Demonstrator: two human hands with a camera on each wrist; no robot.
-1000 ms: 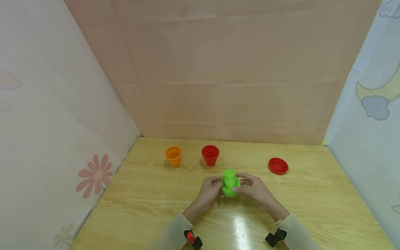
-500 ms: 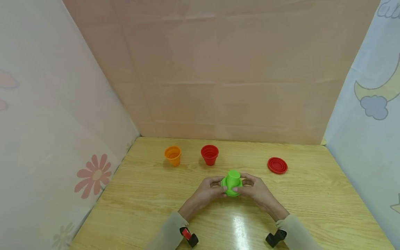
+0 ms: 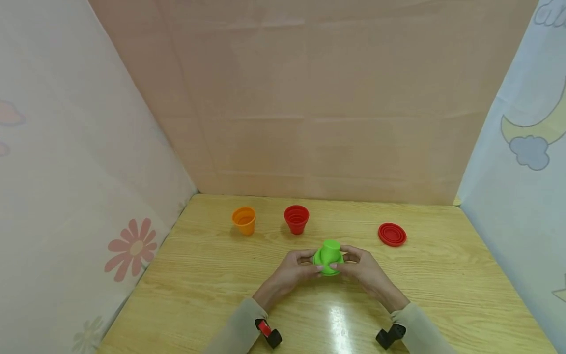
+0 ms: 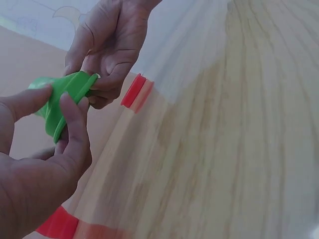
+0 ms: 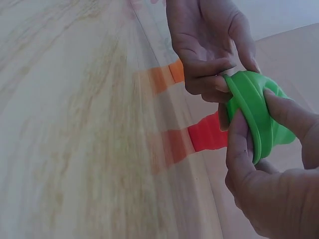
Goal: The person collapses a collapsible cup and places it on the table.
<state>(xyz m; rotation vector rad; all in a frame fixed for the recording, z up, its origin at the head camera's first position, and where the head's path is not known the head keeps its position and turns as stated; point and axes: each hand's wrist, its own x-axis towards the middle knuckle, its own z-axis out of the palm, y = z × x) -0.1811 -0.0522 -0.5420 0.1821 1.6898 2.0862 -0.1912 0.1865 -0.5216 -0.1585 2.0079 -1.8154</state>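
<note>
Between both hands is a green collapsible cup, held upside down above the table with its narrow base up and its wide rim below. My left hand pinches its left side, thumb on the outer wall and fingers under the rim. From the right, my right hand grips it the same way, the two thumbs close together at the front. In the left wrist view the green cup looks partly folded, its wall bulging unevenly. The right wrist view shows the thumb pressing into the cup's wall.
Beyond the hands an orange cup and a red cup stand upright on the wooden table. A flattened red collapsible cup lies at the back right. A cloth-covered wall rises behind the table.
The left thumb has come round to the front of the green cup, beside the right thumb. The cup has shifted slightly right and its tilt has changed a little.
</note>
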